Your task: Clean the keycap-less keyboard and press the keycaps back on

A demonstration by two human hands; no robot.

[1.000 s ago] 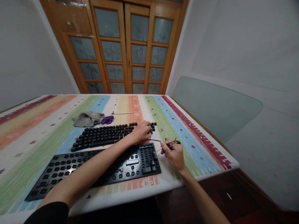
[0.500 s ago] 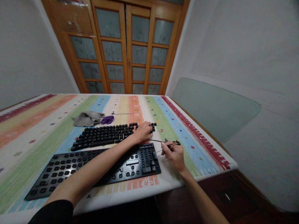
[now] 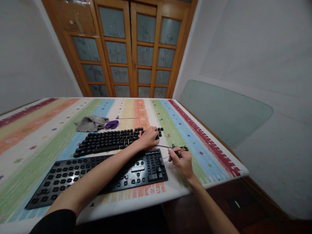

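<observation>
A black keyboard [image 3: 137,169] lies near the table's front edge, most of its switches bare, with a few keycaps [image 3: 153,177] on its right end. Behind it, loose black keycaps [image 3: 104,142] lie in rows. My left hand [image 3: 149,137] rests at the right end of those rows, fingers curled down on a black keycap, partly hidden by the hand. My right hand [image 3: 180,162] is closed around a thin wire keycap puller [image 3: 166,157], whose wire points at the keyboard's right edge. A black cable [image 3: 163,147] runs behind the right fingers. My left forearm covers the keyboard's middle.
A grey cloth [image 3: 91,123], a purple bundle [image 3: 112,124] and a thin metal rod-like tool [image 3: 128,118] lie behind the keycaps. A striped tablecloth [image 3: 204,162] covers the table. A wall stands to the right, and wooden doors [image 3: 133,58] stand beyond.
Almost nothing differs. The view has shifted very slightly, and both hands keep their places and grips.
</observation>
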